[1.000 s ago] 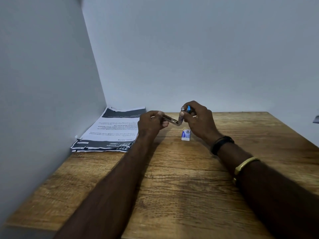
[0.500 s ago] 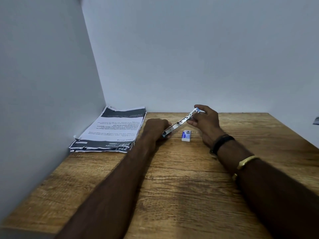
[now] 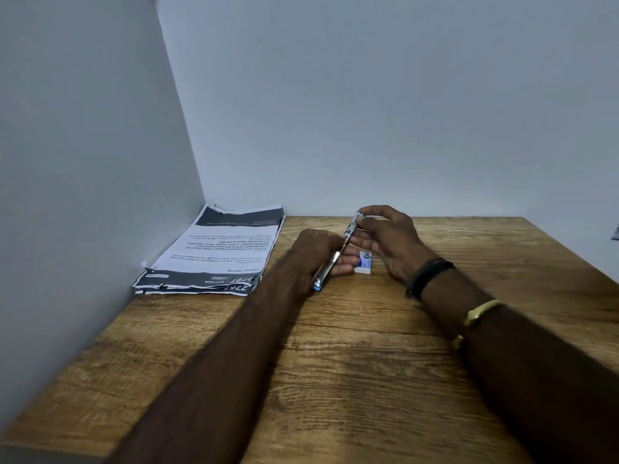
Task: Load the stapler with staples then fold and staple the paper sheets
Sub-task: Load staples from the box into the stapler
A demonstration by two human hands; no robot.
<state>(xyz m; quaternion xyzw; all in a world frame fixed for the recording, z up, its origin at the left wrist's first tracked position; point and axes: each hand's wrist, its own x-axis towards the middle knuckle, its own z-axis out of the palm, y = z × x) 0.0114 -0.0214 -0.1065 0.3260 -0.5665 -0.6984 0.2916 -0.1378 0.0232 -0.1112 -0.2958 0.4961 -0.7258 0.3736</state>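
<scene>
A slim silver stapler with blue ends is swung fully open into one long strip, tilted from near-left up to far-right. My left hand grips its lower half just above the table. My right hand pinches the upper end between thumb and fingertips. A small white and blue staple box lies on the wooden table right behind the stapler, partly hidden by my fingers. A stack of printed paper sheets lies flat at the far left.
Two grey walls meet in a corner behind the paper stack; the left wall runs along the table's left side. My right wrist wears a black band and a gold bangle. A dark object shows at the right edge.
The stapler was folded between my hands, then swung open into a long strip. It now stands steeper, its lower end nearer to me, and my right hand has shifted slightly left along it.
</scene>
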